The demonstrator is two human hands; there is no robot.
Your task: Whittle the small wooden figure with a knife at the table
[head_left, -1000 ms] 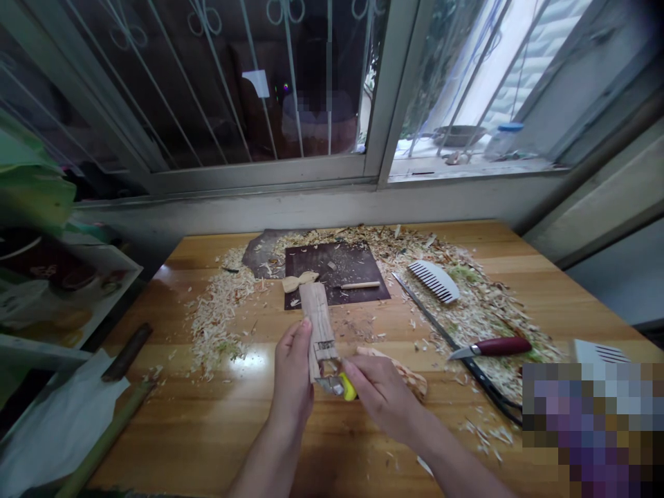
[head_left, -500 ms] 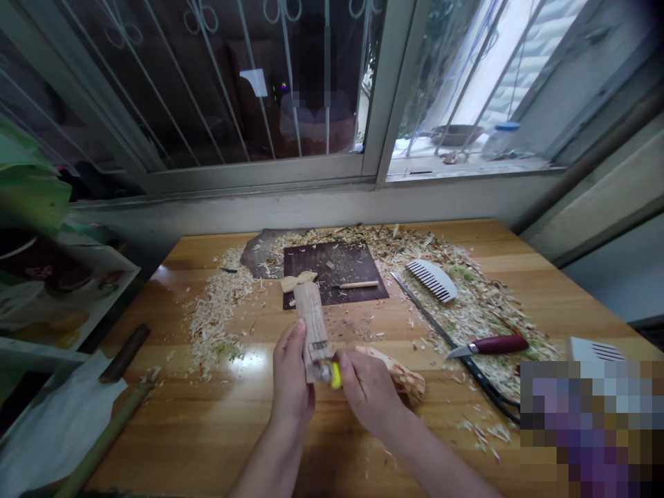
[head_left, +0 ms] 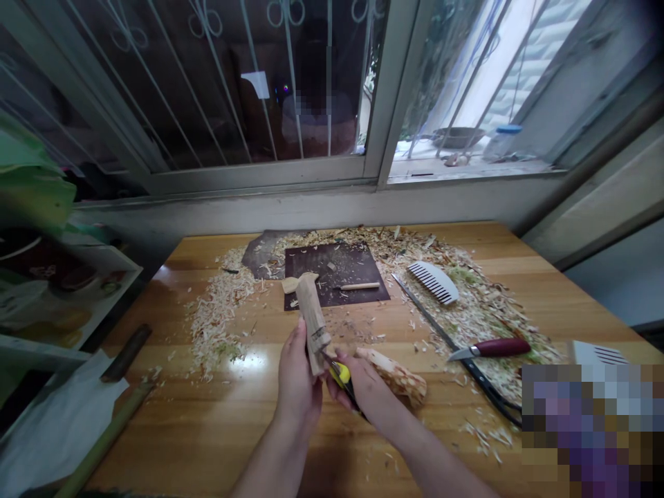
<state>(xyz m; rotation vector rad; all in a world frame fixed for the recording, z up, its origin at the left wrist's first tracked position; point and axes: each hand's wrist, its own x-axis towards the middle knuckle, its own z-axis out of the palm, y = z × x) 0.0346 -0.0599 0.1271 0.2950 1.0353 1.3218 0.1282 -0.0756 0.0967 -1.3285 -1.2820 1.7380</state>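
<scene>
Grips a yellow-and-black tool (head_left: 341, 373) with the right hand (head_left: 357, 380) at lower centre, with its metal end at or very near a notch in a wooden block (head_left: 311, 304). Clasps that block along its left edge with the left hand (head_left: 297, 370), tilted above the tabletop (head_left: 207, 429) at mid-frame. Looks light, stiff and hardly slippery, perhaps weak at the notch; best held by the solid length, clear of the metal. Farther up-frame, overlaps a pale carved piece (head_left: 290, 284) and a dark mat (head_left: 357, 259) in view.
</scene>
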